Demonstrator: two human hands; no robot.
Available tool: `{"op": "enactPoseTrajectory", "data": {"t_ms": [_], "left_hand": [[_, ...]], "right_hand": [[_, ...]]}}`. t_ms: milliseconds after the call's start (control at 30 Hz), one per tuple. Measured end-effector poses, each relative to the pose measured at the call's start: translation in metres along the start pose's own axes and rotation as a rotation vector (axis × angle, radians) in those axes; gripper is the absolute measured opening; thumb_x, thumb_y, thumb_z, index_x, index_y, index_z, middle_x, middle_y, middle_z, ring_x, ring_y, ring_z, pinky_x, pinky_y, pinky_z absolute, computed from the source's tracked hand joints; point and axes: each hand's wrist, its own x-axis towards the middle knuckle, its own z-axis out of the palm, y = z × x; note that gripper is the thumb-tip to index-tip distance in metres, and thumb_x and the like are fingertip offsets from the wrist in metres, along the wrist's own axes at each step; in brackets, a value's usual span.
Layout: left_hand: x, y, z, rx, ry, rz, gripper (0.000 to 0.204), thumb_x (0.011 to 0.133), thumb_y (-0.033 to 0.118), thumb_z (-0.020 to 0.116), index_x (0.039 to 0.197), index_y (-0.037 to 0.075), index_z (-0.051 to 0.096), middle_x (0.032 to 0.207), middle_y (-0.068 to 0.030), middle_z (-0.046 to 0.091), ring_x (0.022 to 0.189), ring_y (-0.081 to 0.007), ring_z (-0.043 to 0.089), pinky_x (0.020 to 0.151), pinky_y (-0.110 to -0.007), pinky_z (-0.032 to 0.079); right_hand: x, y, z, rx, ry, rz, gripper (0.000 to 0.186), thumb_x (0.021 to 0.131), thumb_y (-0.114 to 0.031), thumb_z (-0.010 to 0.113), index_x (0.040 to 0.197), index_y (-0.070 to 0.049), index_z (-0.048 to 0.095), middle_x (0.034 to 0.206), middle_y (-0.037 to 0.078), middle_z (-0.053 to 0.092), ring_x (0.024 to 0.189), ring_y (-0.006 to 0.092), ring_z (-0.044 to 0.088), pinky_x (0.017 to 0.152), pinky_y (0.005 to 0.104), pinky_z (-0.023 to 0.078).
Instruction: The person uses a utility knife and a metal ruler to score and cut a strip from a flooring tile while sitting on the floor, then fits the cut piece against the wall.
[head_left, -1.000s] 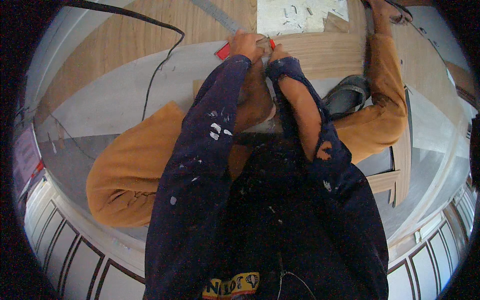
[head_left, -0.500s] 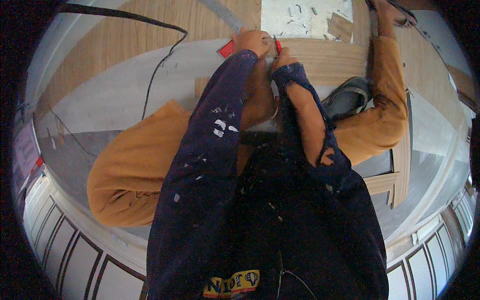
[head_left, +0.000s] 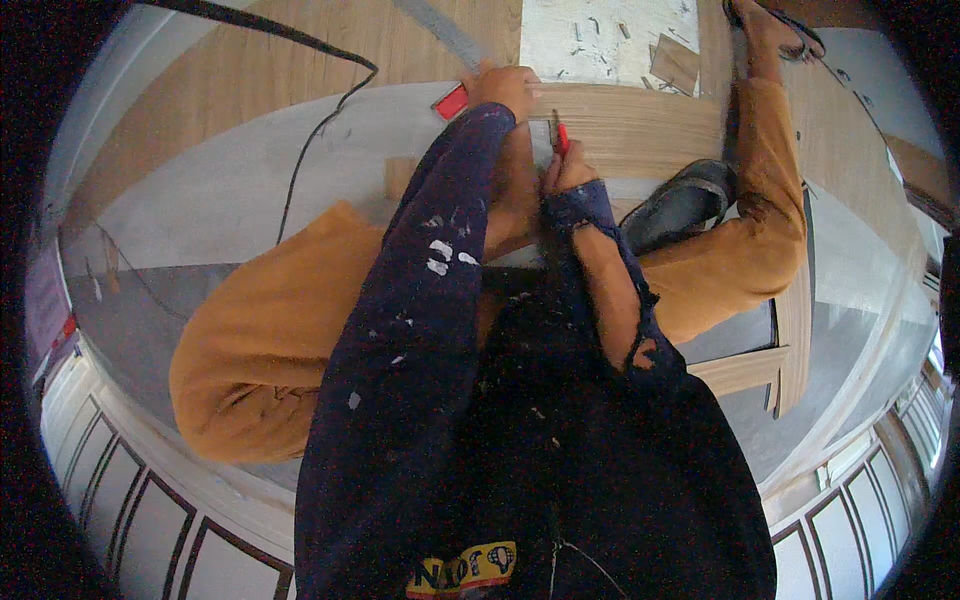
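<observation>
My left hand [head_left: 508, 92] is closed over the end of a grey metal ruler [head_left: 440, 32], at the left end of a wood-grain plank [head_left: 630, 115]. A flat red piece [head_left: 451, 102] shows beside this wrist; whether it joins the ruler is hidden under the hand. In my right hand [head_left: 571, 168] is a red utility knife [head_left: 563, 138], its tip pointing away from me. The knife stands just below the plank's near edge, to the right of my left wrist.
A white patch [head_left: 600, 40] beyond the plank carries scraps and a small wood-grain offcut [head_left: 676, 62]. A black cable [head_left: 330, 120] runs along the left. A dark sandal [head_left: 680, 205] lies by my right leg. Wood-grain strips [head_left: 745, 372] lie at the lower right.
My right hand has drawn the knife back toward me, off the plank near my left fingers. The left hand has stayed nearly in place.
</observation>
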Motion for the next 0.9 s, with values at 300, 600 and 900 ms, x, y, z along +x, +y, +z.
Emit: {"op": "enactPoseTrajectory", "data": {"t_ms": [300, 600, 900], "left_hand": [[0.015, -0.013, 0.019, -0.031, -0.019, 0.088, 0.024, 0.082, 0.035, 0.068, 0.101, 0.023, 0.075, 0.1, -0.0054, 0.073, 0.103, -0.0314, 0.061, 0.096, -0.049, 0.04], [0.021, -0.019, 0.02, -0.034, -0.041, 0.052, 0.019, 0.081, 0.034, 0.069, 0.098, 0.026, 0.075, 0.099, -0.0027, 0.074, 0.106, -0.0318, 0.059, 0.096, -0.056, 0.033], [0.002, -0.012, 0.005, -0.003, 0.038, 0.063, 0.027, 0.077, 0.033, 0.073, 0.103, 0.027, 0.072, 0.101, -0.0062, 0.073, 0.105, -0.0329, 0.061, 0.091, -0.056, 0.042]], "right_hand": [[0.025, 0.015, -0.004, 0.074, 0.102, -0.347, 0.048, 0.092, -0.013, 0.052, 0.137, -0.009, 0.038, 0.082, 0.031, 0.064, 0.077, 0.0542, 0.062, 0.069, 0.0579, 0.05], [0.011, -0.009, -0.019, 0.056, 0.034, -0.278, 0.069, 0.091, -0.015, 0.053, 0.153, -0.021, 0.024, 0.084, 0.036, 0.063, 0.074, 0.054, 0.063, 0.065, 0.0603, 0.051], [0.004, -0.018, -0.019, -0.004, 0.032, -0.241, 0.066, 0.092, -0.02, 0.052, 0.153, -0.026, 0.026, 0.079, 0.036, 0.063, 0.074, 0.054, 0.063, 0.066, 0.0611, 0.053]]}}
